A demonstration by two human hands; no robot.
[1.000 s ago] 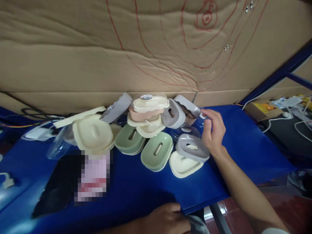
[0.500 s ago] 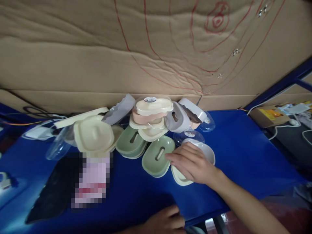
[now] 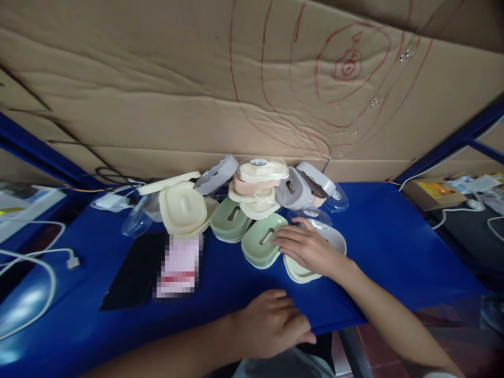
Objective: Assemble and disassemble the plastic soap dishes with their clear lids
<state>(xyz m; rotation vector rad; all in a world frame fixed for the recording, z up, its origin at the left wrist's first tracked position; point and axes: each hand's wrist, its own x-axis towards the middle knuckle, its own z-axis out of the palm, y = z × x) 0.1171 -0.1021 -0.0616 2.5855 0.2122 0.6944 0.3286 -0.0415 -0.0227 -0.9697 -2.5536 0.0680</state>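
Observation:
A heap of plastic soap dishes lies on a blue table against a cardboard wall. My right hand lies flat, fingers stretched, on a grey dish stacked on a cream dish; its fingertips reach a green slotted dish. Another green dish lies just left. My left hand rests near the table's front edge, fingers loosely curled, holding nothing I can see. A cream lid leans at the heap's left.
A black flat device with a blurred pink label lies front left. White cables run across the left. A cardboard wall with red lines stands behind. Boxes and cables sit on the right.
My right hand came down from the heap's right side onto the grey dish and stays there. My left hand slid forward onto the table. The camera has shifted, showing more of the left.

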